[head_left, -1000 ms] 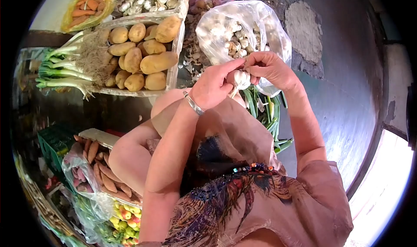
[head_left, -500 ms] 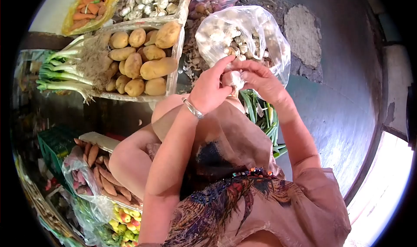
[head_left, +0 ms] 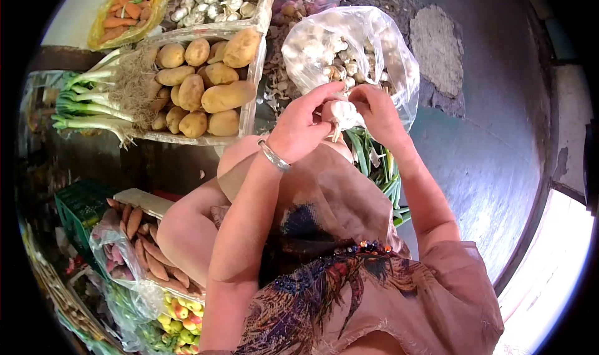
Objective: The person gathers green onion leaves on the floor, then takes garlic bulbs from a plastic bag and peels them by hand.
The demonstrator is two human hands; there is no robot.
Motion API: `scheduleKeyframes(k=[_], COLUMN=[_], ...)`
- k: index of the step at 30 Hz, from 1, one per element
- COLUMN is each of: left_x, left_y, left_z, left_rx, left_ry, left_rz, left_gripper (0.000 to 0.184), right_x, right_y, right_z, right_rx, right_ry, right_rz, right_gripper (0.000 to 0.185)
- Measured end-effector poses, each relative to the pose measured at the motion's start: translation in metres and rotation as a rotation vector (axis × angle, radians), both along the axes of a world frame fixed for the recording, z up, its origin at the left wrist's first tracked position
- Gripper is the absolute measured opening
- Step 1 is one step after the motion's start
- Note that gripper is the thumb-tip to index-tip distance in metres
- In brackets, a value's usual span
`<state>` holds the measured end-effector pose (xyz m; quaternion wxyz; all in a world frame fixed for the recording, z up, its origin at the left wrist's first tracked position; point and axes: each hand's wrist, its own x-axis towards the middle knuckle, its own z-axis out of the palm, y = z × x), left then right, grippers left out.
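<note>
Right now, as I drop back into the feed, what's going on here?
A person is handling a garlic bulb. The left hand holds it, while the right hand is bent in close on its other side; whether those fingertips touch it is hard to tell. Just beyond the hands sits a clear plastic bag with more garlic in it. Potatoes fill a crate off to the left, and green stalks lie below the right hand in the view.

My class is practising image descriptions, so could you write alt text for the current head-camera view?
A person's left hand holds a garlic bulb, with the right hand close at its side, in front of a clear plastic bag of garlic. To the left, potatoes fill a crate, with green-and-white stalks lying at its left end.
</note>
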<state>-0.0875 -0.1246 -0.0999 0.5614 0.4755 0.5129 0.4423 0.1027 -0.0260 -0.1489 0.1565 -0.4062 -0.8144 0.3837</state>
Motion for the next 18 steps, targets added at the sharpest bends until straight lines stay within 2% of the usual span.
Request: scheduleKeyframes(k=[1, 3, 4, 6, 7, 8, 10, 11, 13, 14, 16, 18], left_x=[0.000, 0.000, -0.001, -0.003, 0.001, 0.001, 0.001, 0.001, 0.001, 0.002, 0.002, 0.001], left_y=[0.000, -0.002, -0.002, 0.001, -0.001, -0.002, 0.000, 0.000, -0.001, -0.001, 0.000, 0.001], left_z=[0.000, 0.000, -0.003, -0.012, -0.016, -0.019, -0.007, -0.010, -0.007, -0.006, -0.012, -0.014], left_rx=[0.001, 0.007, 0.004, -0.084, 0.013, 0.013, -0.196, -0.058, -0.108, -0.155, -0.092, 0.113], left_ry=[0.000, 0.020, 0.018, 0.242, 0.232, 0.231, 0.255, 0.299, 0.263, 0.225, 0.325, 0.551], left_rz=[0.002, 0.034, 0.034, -0.002, 0.068, 0.071, 0.143, 0.219, 0.213, 0.205, 0.245, 0.371], left_gripper=[0.065, 0.057, 0.057, 0.046, 0.030, 0.030, 0.018, 0.012, 0.012, 0.012, 0.015, 0.021], right_x=[0.002, 0.005, 0.004, 0.005, 0.000, -0.004, -0.012, -0.014, -0.016, -0.016, -0.020, -0.026], right_y=[0.001, -0.002, -0.006, -0.010, -0.014, -0.022, -0.033, -0.036, -0.040, -0.039, -0.029, -0.009], right_z=[-0.001, 0.000, 0.011, 0.035, 0.033, 0.038, 0.031, 0.027, 0.019, 0.008, -0.015, -0.040], right_rx=[0.001, -0.509, -0.512, -0.986, -0.914, -1.041, -0.919, -0.921, -1.209, -1.213, -1.229, -1.182], right_ry=[0.000, 0.550, 0.548, 0.662, 0.596, 0.652, 0.618, 0.618, 0.635, 0.631, 0.679, 0.509], right_rz=[0.002, -0.088, -0.090, -0.006, 0.165, 0.192, 0.145, 0.148, -0.001, -0.001, -0.102, -0.334], right_gripper=[0.016, 0.034, 0.034, 0.051, 0.056, 0.059, 0.058, 0.058, 0.049, 0.049, 0.043, 0.043])
